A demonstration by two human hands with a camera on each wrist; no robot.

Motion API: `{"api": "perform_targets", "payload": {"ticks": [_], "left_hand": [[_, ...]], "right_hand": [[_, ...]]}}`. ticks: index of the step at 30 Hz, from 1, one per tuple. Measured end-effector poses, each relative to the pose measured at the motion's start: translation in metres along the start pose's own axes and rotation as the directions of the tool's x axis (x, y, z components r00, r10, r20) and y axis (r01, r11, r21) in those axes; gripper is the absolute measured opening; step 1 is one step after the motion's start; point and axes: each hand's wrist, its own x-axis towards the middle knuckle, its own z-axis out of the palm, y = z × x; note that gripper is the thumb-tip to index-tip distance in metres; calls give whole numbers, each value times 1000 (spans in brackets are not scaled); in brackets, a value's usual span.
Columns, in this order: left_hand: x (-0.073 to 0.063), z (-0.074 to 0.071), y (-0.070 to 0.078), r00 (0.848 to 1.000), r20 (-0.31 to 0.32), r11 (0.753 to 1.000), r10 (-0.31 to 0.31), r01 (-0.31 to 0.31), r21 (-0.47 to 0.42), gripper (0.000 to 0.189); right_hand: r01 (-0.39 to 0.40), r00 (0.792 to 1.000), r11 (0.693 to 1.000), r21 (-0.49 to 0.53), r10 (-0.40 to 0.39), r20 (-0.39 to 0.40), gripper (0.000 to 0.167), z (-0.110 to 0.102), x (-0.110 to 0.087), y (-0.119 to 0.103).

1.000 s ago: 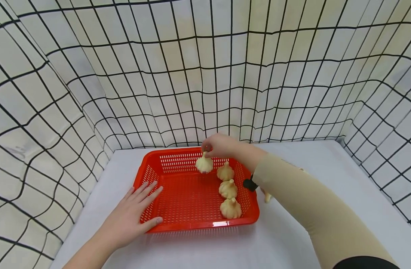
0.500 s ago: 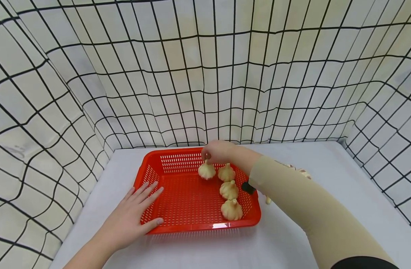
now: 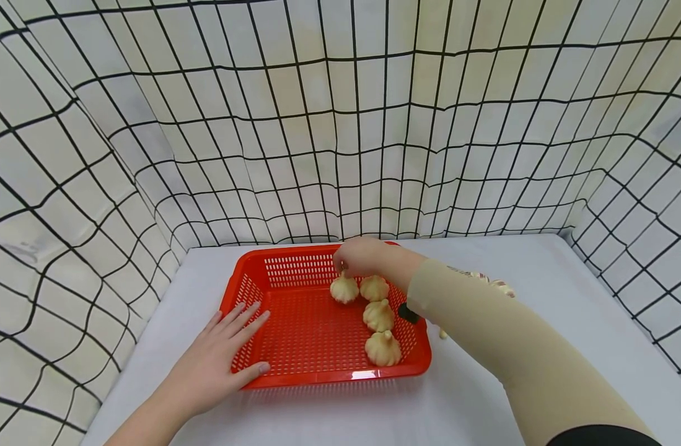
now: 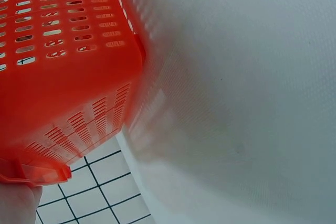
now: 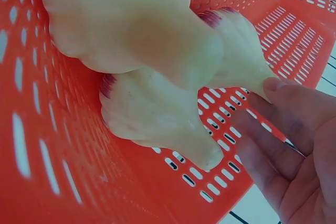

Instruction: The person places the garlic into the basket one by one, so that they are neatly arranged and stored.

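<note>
Lowered since one second ago, right hand (image 3: 358,255) pinches the stem of a garlic bulb (image 3: 344,289), which is now low inside the red basket (image 3: 301,331), just beside the farthest of three other bulbs (image 3: 378,316). Left hand (image 3: 217,356), fingers spread apart, rests on the basket's left rim.

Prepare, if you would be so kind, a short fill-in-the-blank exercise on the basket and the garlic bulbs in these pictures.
1. The basket is ____ in colour.
2. The person's right grip pinches one garlic bulb by its ____.
3. Besides that one, ____ more bulbs show inside the basket.
4. The table surface under the basket is ____ in colour.

Missing words: red; stem; three; white.
</note>
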Motion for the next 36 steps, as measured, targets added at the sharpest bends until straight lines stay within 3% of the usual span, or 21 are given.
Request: {"api": "perform_targets", "payload": {"ticks": [9,20,28,36], "left_hand": [[0,-1,1,1000,9,1000,3,-3,-4,82],[0,-1,3,1000,8,1000,-3,3,-13,81],[-1,-2,3,1000,17,1000,-3,4,-10,81],[-1,-3,1,1000,10,1000,-4,4,-8,82]], "right_hand": [[-29,999,1000,-10,29,29,12,-2,-4,-2],[-47,997,999,3,47,57,35,-10,-8,-3],[-21,1000,996,91,22,-4,34,-27,-20,2],[2,993,986,169,18,-117,31,-34,-40,14]]}}
